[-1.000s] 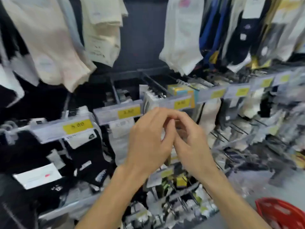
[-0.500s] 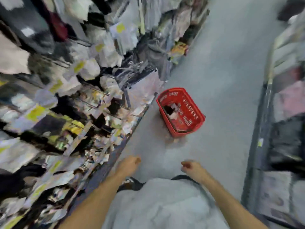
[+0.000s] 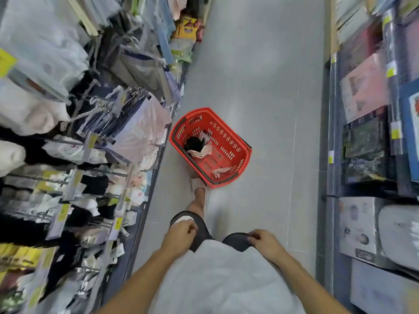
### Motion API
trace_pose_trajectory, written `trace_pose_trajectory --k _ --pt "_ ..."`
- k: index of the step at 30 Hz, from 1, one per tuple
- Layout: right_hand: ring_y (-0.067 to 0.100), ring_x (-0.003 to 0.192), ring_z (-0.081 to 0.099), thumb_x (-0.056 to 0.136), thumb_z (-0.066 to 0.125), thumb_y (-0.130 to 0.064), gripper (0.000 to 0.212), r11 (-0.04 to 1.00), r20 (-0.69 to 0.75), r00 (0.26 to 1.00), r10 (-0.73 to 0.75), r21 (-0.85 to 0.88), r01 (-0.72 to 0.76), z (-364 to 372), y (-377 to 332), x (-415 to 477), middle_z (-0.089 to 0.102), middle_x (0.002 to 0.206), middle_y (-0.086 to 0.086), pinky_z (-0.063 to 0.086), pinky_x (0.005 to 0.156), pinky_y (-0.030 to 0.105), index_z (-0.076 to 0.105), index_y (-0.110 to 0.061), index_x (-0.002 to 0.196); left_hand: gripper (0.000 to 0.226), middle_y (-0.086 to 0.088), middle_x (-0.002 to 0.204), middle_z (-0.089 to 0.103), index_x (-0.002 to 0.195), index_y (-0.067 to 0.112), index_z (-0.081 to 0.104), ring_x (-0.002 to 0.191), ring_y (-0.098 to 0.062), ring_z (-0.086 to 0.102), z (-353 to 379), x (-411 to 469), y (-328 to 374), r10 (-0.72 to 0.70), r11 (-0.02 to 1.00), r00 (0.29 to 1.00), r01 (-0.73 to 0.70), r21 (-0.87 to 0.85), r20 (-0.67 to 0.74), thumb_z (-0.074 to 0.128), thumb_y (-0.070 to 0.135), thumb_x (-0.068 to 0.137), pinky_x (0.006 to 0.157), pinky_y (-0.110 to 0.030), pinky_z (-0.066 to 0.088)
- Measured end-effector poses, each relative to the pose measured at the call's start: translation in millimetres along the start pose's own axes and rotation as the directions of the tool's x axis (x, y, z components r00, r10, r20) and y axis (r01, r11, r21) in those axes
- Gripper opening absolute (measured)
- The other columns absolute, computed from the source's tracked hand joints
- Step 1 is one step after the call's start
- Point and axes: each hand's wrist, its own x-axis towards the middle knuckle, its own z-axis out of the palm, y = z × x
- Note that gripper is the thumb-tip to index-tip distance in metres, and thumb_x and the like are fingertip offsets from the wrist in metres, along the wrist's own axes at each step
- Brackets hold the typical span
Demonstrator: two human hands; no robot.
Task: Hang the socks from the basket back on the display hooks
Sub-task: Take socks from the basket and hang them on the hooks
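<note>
A red plastic basket (image 3: 240,146) stands on the grey floor in the aisle ahead of me. Inside it lie a black sock bundle (image 3: 194,142) and white carded socks (image 3: 221,172). The sock display hooks (image 3: 102,105) with yellow price tags run along the left. My left hand (image 3: 180,235) is low by my left thigh, fingers curled, holding nothing. My right hand (image 3: 264,243) rests by my right thigh at the hem of my dark shorts, fingers curled, also with nothing in it. Both hands are well short of the basket.
My sandalled foot (image 3: 199,189) touches the basket's near corner. Shelves of boxed goods (image 3: 367,137) line the right side. The grey floor (image 3: 260,64) runs between the two racks. More packaged goods (image 3: 186,28) hang farther down on the left.
My view swung from the sock hooks down to the aisle floor and basket. Both hands left the hook and dropped to my thighs, with nothing in them.
</note>
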Motion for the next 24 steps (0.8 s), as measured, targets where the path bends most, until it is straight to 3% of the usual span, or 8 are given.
trace_pose_trajectory --k 4,7,9,12,14,16,20,24 --pt "0.021 0.107 0.063 0.094 0.057 -0.021 0.022 0.996 -0.04 0.995 0.088 0.026 -0.087 -44.6 -42.4 54.1 0.071 0.114 0.002 0.047 0.094 0.031 0.069 -0.018 0.112 0.018 -0.002 0.109 0.072 0.1 0.021 0.068 0.105 -0.026 0.064 -48.7 84.1 26.2 -0.004 0.999 0.992 -0.001 0.039 0.125 0.052 0.019 0.094 0.09 -0.038 0.049" --pt "0.022 0.112 0.062 0.091 0.056 -0.012 0.021 0.999 -0.002 1.0 0.018 0.035 -0.018 -71.9 -81.0 119.7 0.069 0.116 0.004 0.044 0.098 0.029 0.072 -0.015 0.105 0.017 -0.005 0.113 0.07 0.104 0.021 0.065 0.107 -0.03 0.063 -79.6 164.0 40.9 -0.042 0.994 0.98 0.021 0.108 0.196 0.05 0.023 0.096 0.089 -0.038 0.049" --pt "0.022 0.108 0.064 0.091 0.056 -0.018 0.02 0.998 0.011 1.0 0.026 0.06 -0.027 -80.6 -103.7 172.5 0.07 0.112 0.004 0.046 0.092 0.028 0.071 -0.015 0.103 0.018 -0.007 0.112 0.069 0.105 0.023 0.064 0.107 -0.031 0.062 -91.0 223.0 47.0 -0.071 0.987 0.978 0.04 0.153 0.198 0.048 0.026 0.097 0.089 -0.038 0.049" --pt "0.021 0.104 0.064 0.087 0.054 -0.035 0.03 0.973 0.011 0.998 0.068 0.22 -0.068 -74.5 -125.7 265.4 0.069 0.113 -0.002 0.051 0.093 0.039 0.067 -0.024 0.112 0.017 -0.006 0.111 0.07 0.104 0.02 0.063 0.104 -0.028 0.063 -87.0 316.1 54.7 -0.057 0.988 0.982 0.03 0.151 0.178 0.049 0.023 0.097 0.083 -0.035 0.048" --pt "0.021 0.104 0.064 0.089 0.06 -0.025 0.029 0.89 0.031 0.99 0.136 0.434 -0.136 -56.8 -130.0 338.0 0.07 0.112 0.0 0.05 0.096 0.039 0.067 -0.021 0.116 0.016 -0.007 0.107 0.071 0.101 0.017 0.065 0.102 -0.028 0.064 -71.4 380.5 56.7 -0.036 0.995 0.988 0.021 0.099 0.148 0.051 0.016 0.095 0.079 -0.033 0.046" --pt "0.023 0.092 0.061 0.09 0.062 -0.01 0.033 0.766 0.074 0.967 0.245 0.596 -0.239 -36.0 -126.9 406.9 0.065 0.105 0.006 0.046 0.088 0.035 0.063 -0.01 0.123 0.016 -0.008 0.104 0.073 0.1 0.017 0.067 0.101 -0.03 0.065 -48.3 441.2 54.9 -0.028 0.998 0.994 0.023 0.052 0.104 0.053 0.015 0.093 0.084 -0.037 0.05" --pt "0.014 0.06 0.049 0.089 0.058 -0.005 0.03 0.652 0.101 0.918 0.383 0.675 -0.346 2.8 -110.0 517.4 0.059 0.075 0.001 0.04 0.063 0.031 0.061 -0.014 0.118 0.016 -0.011 0.103 0.072 0.1 0.018 0.065 0.101 -0.033 0.065 7.3 552.1 35.1 -0.067 0.996 0.997 0.07 -0.058 0.042 0.053 0.016 0.09 0.089 -0.044 0.052" --pt "0.013 0.07 0.052 0.092 0.06 -0.006 0.043 0.585 0.09 0.905 0.417 0.735 -0.342 31.3 -94.0 596.0 0.06 0.094 0.004 0.04 0.065 0.024 0.055 -0.014 0.134 0.031 -0.017 0.124 0.062 0.119 0.01 0.06 0.118 -0.034 0.057 56.0 632.8 2.3 -0.112 0.994 0.994 0.112 0.001 -0.002 0.056 0.014 0.088 0.1 -0.042 0.046"
